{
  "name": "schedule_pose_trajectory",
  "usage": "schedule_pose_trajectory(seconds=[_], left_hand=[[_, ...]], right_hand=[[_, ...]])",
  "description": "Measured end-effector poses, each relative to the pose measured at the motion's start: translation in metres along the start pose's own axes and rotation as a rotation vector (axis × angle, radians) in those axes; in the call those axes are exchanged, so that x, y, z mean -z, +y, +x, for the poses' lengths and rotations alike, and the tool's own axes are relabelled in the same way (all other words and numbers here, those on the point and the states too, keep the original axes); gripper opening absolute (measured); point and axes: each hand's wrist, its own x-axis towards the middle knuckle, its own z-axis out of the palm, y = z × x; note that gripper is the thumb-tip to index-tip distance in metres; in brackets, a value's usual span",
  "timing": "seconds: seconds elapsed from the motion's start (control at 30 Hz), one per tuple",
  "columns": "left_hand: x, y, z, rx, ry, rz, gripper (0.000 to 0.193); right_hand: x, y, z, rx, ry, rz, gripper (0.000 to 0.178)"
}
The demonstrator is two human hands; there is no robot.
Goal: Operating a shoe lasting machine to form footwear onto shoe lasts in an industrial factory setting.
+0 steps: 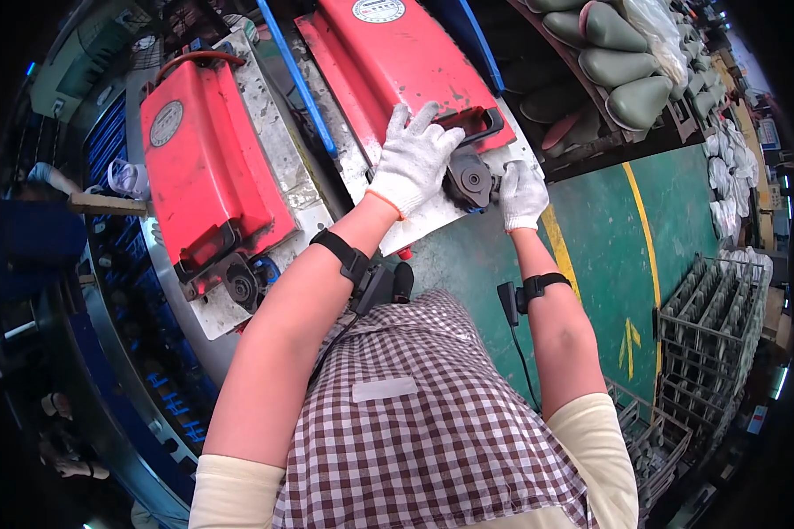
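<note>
Two red machine covers stand on pale metal plates. My left hand (pixel 413 159), in a white knit glove, lies with its fingers spread on the near end of the right red cover (pixel 397 62). Beside its palm is a dark round mechanism (pixel 471 180) with a ringed centre, and a black handle (pixel 481 125) sits just above that. At the right side of this mechanism, my right hand (pixel 522 192), also gloved, has its fingers curled in. Whatever those fingers grip is too hidden to name.
To the left stands the other red cover (pixel 198 159) with a similar dark mechanism (pixel 242 280). Blue bars (pixel 300 79) run beside the right machine. Grey-green shoe-shaped pieces (pixel 640 101) fill a rack at upper right. A wire rack (pixel 710 326) stands on the green, yellow-striped floor (pixel 600 229).
</note>
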Motion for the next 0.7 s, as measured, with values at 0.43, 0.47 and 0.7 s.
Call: schedule_pose_trajectory(seconds=[0.43, 0.47, 0.7], left_hand=[[0.001, 0.001, -0.001, 0.014, 0.008, -0.009, 0.043], [0.001, 0.002, -0.001, 0.015, 0.013, 0.001, 0.043], [0.0, 0.004, -0.001, 0.028, 0.0, -0.004, 0.045]], right_hand=[[0.002, -0.006, 0.002, 0.036, 0.042, 0.008, 0.013], [0.004, -0.009, 0.003, -0.03, 0.008, -0.006, 0.017], [0.041, -0.047, -0.002, -0.486, -0.402, -0.171, 0.04]])
